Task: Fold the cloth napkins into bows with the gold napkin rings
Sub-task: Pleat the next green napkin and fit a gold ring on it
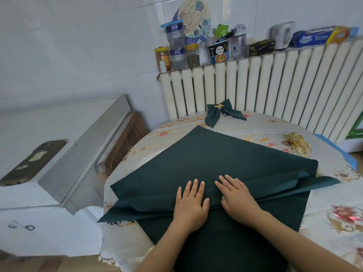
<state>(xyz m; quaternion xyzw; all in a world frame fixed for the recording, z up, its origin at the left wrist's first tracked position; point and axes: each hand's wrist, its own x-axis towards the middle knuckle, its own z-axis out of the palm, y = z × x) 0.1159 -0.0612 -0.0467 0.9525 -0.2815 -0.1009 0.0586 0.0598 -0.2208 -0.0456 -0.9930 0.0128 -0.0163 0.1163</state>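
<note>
1. The folded band of the dark green napkin (206,154) lay across the table (275,128) from lower left to upper right, its long axis running sideways in front of the person, with pointed ends jutting past the cloth's edges on both sides. The napkin itself sat as a diamond, one corner pointing away toward the radiator (275,81).

2. Both hands rested on the middle of that band. The left hand (190,201) lay flat, fingers straight and spread, pressing the fold down. The right hand (235,195) lay just beside it, also flat with straight fingers, angled a little inward. Neither gripped the cloth.

3. The band stretched away from the hands equally to either side, so smoothing or gathering it would likely mean working outward from the centre, or drawing both ends in.

4. The gold napkin rings (299,143) lay in a loose heap on the far right of the table, well apart from the napkin's fold and nearer the right hand, which would probably be the one to reach them.

5. A finished bow (222,112), already cinched with a gold ring, sat at the table's far edge beyond the napkin's point.
</note>
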